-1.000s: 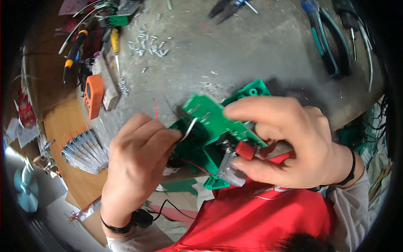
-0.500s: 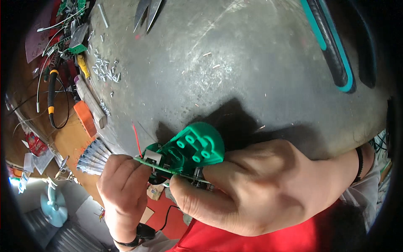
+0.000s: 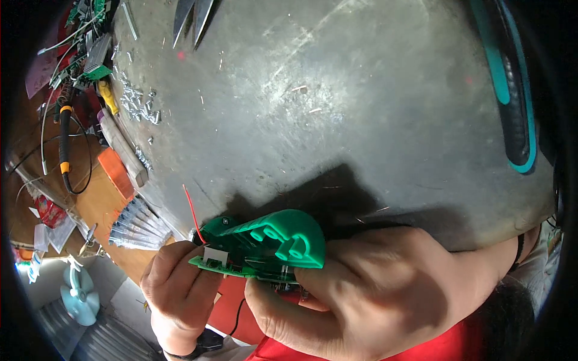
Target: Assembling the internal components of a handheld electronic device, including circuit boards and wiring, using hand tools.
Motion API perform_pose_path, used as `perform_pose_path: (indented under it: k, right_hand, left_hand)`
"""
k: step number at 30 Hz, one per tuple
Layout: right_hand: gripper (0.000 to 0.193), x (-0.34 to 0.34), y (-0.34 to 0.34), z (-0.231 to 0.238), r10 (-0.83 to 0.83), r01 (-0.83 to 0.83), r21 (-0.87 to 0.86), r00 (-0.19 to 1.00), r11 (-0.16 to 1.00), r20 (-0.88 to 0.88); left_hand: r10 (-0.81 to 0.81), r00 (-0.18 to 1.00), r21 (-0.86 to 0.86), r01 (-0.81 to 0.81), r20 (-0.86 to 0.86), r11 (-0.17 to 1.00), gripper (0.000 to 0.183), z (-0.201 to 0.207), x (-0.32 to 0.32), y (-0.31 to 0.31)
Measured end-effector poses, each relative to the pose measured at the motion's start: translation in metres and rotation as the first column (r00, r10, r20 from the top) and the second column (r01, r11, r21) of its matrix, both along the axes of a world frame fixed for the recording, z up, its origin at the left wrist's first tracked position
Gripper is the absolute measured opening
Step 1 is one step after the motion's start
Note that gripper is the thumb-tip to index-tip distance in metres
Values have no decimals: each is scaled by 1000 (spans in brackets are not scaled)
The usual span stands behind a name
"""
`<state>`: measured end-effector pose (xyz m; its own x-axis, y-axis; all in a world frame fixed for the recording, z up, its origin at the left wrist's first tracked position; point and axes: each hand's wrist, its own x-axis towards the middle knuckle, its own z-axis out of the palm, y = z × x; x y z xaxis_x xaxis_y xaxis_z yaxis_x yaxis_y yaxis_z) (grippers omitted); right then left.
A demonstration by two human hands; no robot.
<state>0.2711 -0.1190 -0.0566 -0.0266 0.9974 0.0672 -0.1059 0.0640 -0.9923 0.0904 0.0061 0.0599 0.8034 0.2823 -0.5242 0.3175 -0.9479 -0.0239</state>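
A green plastic housing (image 3: pixel 295 231) with round posts inside is held over the near edge of the grey work surface. Against its open side lies a green circuit board (image 3: pixel 241 272) carrying a white connector block and small parts; a red wire (image 3: pixel 192 207) sticks up from its left end. My left hand (image 3: pixel 180 292) pinches the left end of board and housing. With thumb below and fingers behind, my right hand (image 3: pixel 367 295) grips the right end of both. The fingertips of the right hand are partly hidden.
Loose screws (image 3: pixel 138 102) lie at the left of the grey surface (image 3: pixel 391 120). Pointed blades (image 3: pixel 192 21) are at the far edge, and a teal-and-black handle (image 3: pixel 512 108) at the right. Left stand a soldering iron (image 3: pixel 65 138), an orange block (image 3: pixel 115 173) and a bundle of wires (image 3: pixel 139 225).
Both hands and the held pieces have moved lower in the view. The housing has tilted, showing less of its inside, and the board faces more upward at its left end.
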Motion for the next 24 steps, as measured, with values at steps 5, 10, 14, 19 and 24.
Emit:
perform_pose_path:
  k: [5, 10, 14, 19, 24]
  right_hand:
    - [22, 5, 2, -1, -127, 127, 3, 991, 992, -33]
    - [18, -5, -3, -9, 64, -79, 54, 970, 995, 233]
    - [18, 8, 4, 4, 109, -118, 52, 982, 992, 154]
    - [33, 2, -4, -9, -65, -51, 301, 929, 952, 364]
    - [39, 3, 1, -4, 47, -138, 225, 929, 965, 368]
  left_hand:
    - [-61, 998, -15, 61, 18, 998, 30, -2, 7, 4]
    - [-65, 997, -30, 66, 28, 997, 31, -5, 4, 8]
    - [37, 999, -20, -38, -2, 999, 29, -1, -1, 3]
    - [268, 963, -67, -266, 21, 962, 26, 2, 2, -7]
    - [311, 896, -21, -322, 315, 947, 22, -17, -24, -22]
